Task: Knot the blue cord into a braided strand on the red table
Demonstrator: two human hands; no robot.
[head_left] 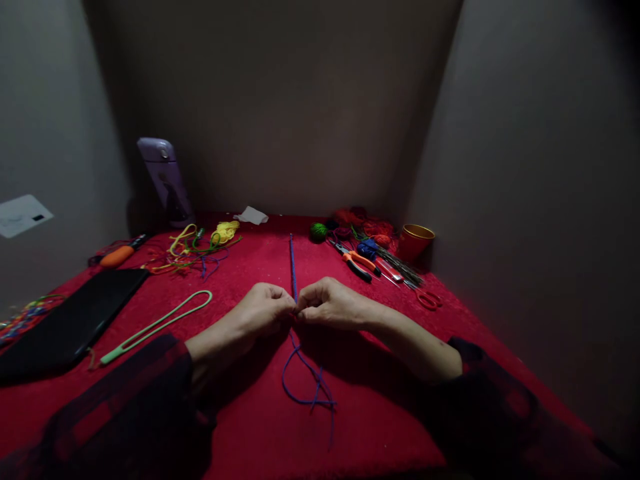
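Note:
A purple-blue cord (293, 267) runs from a fixed point far back on the red cloth straight toward me, and its loose strands trail in loops on the near side. Around its middle, my left hand (265, 308) pinches it with thumb and forefinger. Close against it, my right hand (330, 305) also pinches the cord, fingertips nearly touching the left ones. The exact spot between the fingertips is partly hidden. To the left of my left hand lies a pale green looped cord (165, 321).
On the left are a black phone-like slab (85, 320), an orange-handled tool (117, 257), yellow yarn (226, 231) and a purple bottle (167, 183). At the right lie pliers (357, 259), red scissors (427, 300), a green yarn ball (318, 232) and a red cup (415, 241). Walls rise on three sides.

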